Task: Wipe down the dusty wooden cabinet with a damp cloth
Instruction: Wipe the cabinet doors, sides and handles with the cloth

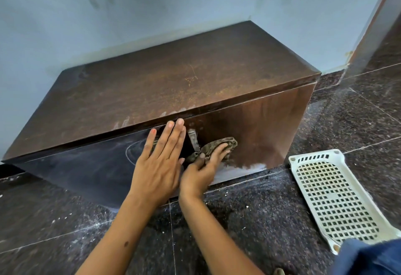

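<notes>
While wiping the cabinet (249, 127) front: right hand (204, 166) fingers clamped on damp cloth (219, 145) beside the latch (193, 142); left hand (160, 161) flat, fingers together. Next, probably: dusty streak just below right fingers.

No text, label, brand, number or sign is legible anywhere I look. The top of the wooden cabinet (152, 83) carries only scratches and pale dust smears, and its front panel shows a faint curved wipe mark, none of it forming letters. The white perforated tray (332, 198) on the floor beside it bears no marking I can read.
</notes>
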Available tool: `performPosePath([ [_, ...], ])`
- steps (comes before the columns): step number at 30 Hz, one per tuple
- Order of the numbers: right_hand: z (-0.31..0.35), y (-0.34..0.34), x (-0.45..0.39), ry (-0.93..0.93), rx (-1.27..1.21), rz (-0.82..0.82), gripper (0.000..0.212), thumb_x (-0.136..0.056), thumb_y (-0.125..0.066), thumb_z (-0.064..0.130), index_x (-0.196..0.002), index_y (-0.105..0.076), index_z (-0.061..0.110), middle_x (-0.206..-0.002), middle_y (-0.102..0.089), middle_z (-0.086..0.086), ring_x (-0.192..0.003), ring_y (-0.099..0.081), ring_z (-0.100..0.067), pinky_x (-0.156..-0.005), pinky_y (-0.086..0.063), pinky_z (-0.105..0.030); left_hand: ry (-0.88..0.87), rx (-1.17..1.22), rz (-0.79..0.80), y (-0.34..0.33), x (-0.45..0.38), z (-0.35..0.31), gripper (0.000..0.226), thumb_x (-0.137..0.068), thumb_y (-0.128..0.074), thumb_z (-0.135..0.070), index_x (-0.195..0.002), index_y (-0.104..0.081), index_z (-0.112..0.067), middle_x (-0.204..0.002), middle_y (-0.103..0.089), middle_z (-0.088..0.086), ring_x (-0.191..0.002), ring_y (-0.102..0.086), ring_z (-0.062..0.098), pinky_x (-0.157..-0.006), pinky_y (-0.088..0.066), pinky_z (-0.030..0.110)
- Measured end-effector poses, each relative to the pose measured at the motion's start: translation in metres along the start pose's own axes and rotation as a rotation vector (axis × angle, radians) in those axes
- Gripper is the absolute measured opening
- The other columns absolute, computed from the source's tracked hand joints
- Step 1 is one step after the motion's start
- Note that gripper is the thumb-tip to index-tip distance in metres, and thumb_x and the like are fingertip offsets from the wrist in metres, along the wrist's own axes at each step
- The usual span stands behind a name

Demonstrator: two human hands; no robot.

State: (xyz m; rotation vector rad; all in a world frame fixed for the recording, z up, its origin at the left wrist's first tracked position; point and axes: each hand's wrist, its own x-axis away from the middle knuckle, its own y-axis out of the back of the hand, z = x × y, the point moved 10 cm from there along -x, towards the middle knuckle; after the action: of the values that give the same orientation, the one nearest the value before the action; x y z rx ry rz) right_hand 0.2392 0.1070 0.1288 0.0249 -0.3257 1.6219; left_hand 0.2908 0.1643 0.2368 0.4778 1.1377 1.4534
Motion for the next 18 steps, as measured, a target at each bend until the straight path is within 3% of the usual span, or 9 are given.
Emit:
performPosePath([
  [3, -0.018, 0.01, -0.016, -0.099, -0.087, -0.067, 0.059, -0.099, -0.037, 0.001, -0.15, -0.018, 0.024, -0.157, -0.007, 0.009, -0.141, -0.008, -0.003, -0.105, -0.019, -0.009, 0.0, -0.002, -0.007, -0.003, 0.001, 0.0, 0.061, -0.092, -0.028, -0.028, -0.146, -0.024, -0.001, -0.155, -0.015, 0.013, -0.143, -0.014, 0.029, -0.116, -0.009, 0.046],
  [6, -0.052, 0.024, -0.036, -0.265, -0.127, -0.135, 0.058, -0.099, -0.038, 0.002, -0.15, -0.018, 0.022, -0.157, -0.016, 0.0, -0.141, -0.027, -0.021, -0.113, -0.027, -0.027, 0.01, 0.005, -0.021, -0.004, 0.003, -0.002, 0.06, -0.092, -0.03, -0.027, -0.146, -0.023, -0.002, -0.155, -0.013, 0.013, -0.143, -0.013, 0.028, -0.117, -0.007, 0.045],
  [9, -0.088, 0.038, -0.055, -0.403, -0.141, -0.129, 0.059, -0.1, -0.038, 0.003, -0.151, -0.016, 0.021, -0.15, -0.032, -0.002, -0.13, -0.042, -0.023, -0.112, -0.03, -0.033, 0.002, 0.003, -0.01, -0.005, 0.006, -0.001, 0.059, -0.093, -0.028, -0.026, -0.147, -0.022, -0.002, -0.156, -0.013, 0.012, -0.144, -0.014, 0.027, -0.117, -0.007, 0.045],
  [11, -0.107, 0.044, -0.061, -0.551, -0.178, -0.103, 0.058, -0.101, -0.036, 0.004, -0.151, -0.017, 0.025, -0.133, -0.047, -0.002, -0.116, -0.05, -0.022, -0.11, -0.033, -0.037, -0.009, -0.006, 0.012, -0.005, 0.009, 0.0, 0.059, -0.093, -0.028, -0.027, -0.147, -0.022, -0.003, -0.156, -0.013, 0.012, -0.144, -0.014, 0.027, -0.117, -0.009, 0.045],
  [13, -0.113, 0.047, -0.063, -0.651, -0.199, -0.087, 0.058, -0.101, -0.035, 0.004, -0.151, -0.018, 0.027, -0.123, -0.049, -0.002, -0.108, -0.05, -0.021, -0.108, -0.037, -0.043, -0.013, -0.002, 0.025, -0.005, 0.011, 0.001, 0.06, -0.093, -0.028, -0.028, -0.146, -0.023, -0.003, -0.156, -0.013, 0.011, -0.144, -0.014, 0.026, -0.116, -0.011, 0.045],
  [18, -0.088, 0.02, -0.034, -0.672, -0.177, -0.068, 0.048, -0.098, -0.041, 0.004, -0.145, -0.034, 0.014, -0.135, -0.052, -0.013, -0.117, -0.055, -0.032, -0.104, -0.041, -0.046, -0.01, 0.031, 0.021, -0.006, 0.014, 0.0, 0.059, -0.092, -0.027, -0.026, -0.146, -0.023, -0.002, -0.156, -0.013, 0.011, -0.144, -0.013, 0.026, -0.116, -0.011, 0.045],
])
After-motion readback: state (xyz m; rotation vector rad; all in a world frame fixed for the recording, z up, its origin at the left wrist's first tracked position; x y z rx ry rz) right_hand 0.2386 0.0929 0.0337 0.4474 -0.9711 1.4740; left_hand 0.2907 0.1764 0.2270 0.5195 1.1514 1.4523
